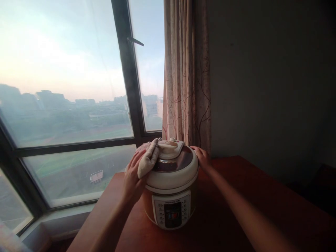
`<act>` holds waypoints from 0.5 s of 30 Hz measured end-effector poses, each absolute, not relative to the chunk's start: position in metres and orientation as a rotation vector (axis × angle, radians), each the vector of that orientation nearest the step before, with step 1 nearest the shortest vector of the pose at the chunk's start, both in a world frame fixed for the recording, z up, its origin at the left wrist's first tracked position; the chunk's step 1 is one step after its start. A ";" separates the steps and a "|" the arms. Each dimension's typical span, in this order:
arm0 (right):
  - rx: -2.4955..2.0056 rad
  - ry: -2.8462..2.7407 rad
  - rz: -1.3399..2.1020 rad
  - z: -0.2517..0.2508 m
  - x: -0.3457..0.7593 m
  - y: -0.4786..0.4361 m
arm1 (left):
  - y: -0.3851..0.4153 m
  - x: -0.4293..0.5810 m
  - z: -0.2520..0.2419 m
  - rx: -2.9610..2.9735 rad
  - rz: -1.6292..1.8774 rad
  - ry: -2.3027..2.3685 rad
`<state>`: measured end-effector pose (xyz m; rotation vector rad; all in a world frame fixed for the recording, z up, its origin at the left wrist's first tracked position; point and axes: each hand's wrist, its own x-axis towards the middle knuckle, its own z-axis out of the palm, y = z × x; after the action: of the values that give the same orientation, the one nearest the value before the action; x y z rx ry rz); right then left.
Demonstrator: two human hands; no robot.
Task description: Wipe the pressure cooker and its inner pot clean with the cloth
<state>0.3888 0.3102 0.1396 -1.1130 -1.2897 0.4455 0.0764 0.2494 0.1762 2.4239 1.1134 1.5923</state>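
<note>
Electric cooker (170, 182) stands between the two hands on a reddish table (217, 224). Beyond the left hand (133, 173), to its left, is a window (76, 144). That hand clasps a pale cloth (149, 161) against the cooker's left side. The right hand (202, 157) touches the right rim, fingers bent; whether it grips, I cannot tell. A curtain (185, 77) hangs behind, between the hands.

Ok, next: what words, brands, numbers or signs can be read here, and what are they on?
None can be read for certain.
Cooker, top of its panel: a line of lettering, too small and blurred.
Panel, either side of the dark display: small marks, also too blurred.
</note>
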 end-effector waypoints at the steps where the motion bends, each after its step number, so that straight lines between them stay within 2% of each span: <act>1: -1.116 -1.287 0.445 0.140 0.389 0.310 | 0.235 0.083 0.168 2.457 1.666 1.148; 6: -1.121 -1.289 0.442 0.140 0.388 0.309 | 0.176 0.128 0.131 2.639 1.773 1.384; 9: -1.121 -1.294 0.443 0.140 0.388 0.309 | 0.164 0.155 0.130 2.870 1.609 1.411; 15: -1.086 -1.321 0.481 0.142 0.389 0.305 | 0.172 0.185 0.162 3.301 1.087 1.196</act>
<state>0.3891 0.3050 0.1422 -1.0861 -1.3209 0.4809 0.1847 0.1717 0.1619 3.3012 1.1959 1.0870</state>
